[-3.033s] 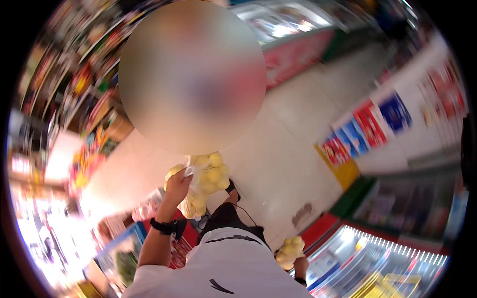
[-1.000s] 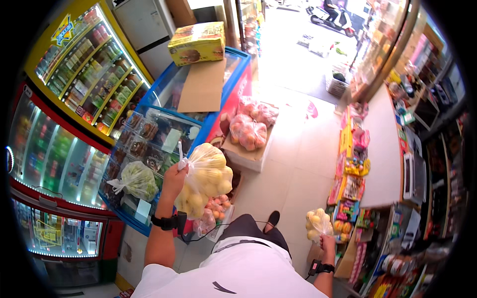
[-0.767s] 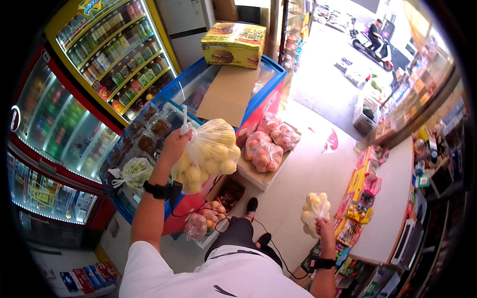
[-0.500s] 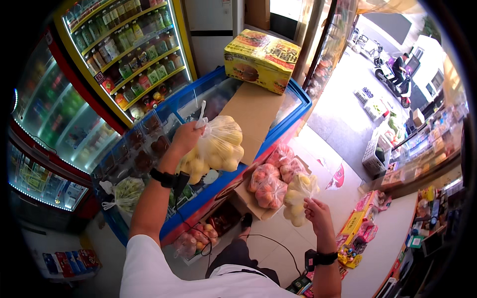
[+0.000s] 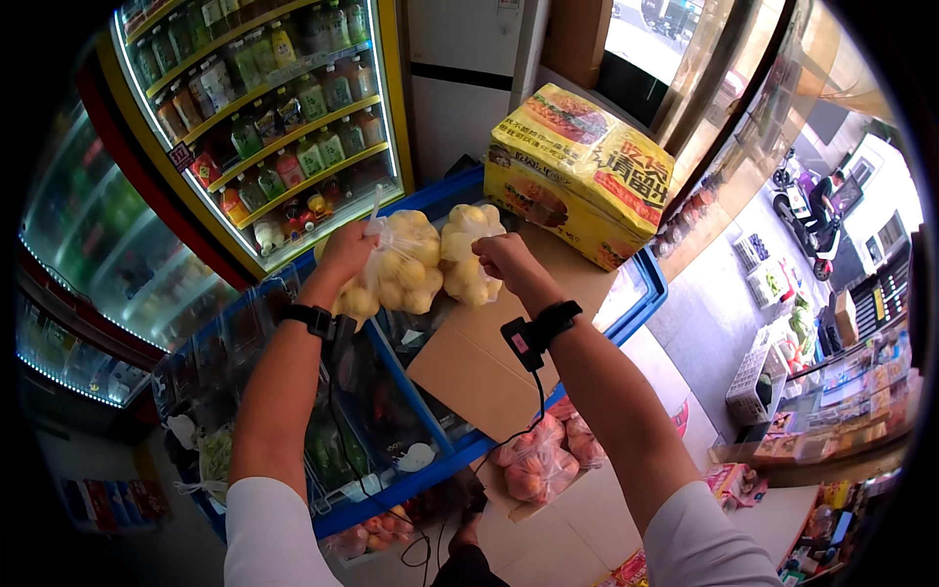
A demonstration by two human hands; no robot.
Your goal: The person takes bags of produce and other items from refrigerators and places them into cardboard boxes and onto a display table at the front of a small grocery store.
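Over blue-rimmed chest freezer [image 5: 469, 450] | clamped in left hand [image 5: 344, 252]: large clear plastic bag [image 5: 399, 262] of round yellow fruit [image 5: 419, 282] | clamped in right hand [image 5: 511, 264]: smaller clear bag [image 5: 466, 256], likewise filled

Right hand [image 5: 511, 262] up and inward over the last half second: then well apart from left hand [image 5: 348, 251], now near it, above the cardboard sheet [image 5: 479, 367]. Its smaller bag of yellow fruit [image 5: 458, 235] now just beside the left grip's larger bag of yellow fruit [image 5: 406, 264]. Yellow box [image 5: 577, 176], earlier well apart, now just beyond right grip. Bags of pink fruit [image 5: 538, 470], earlier beside that grip, now below it in view.
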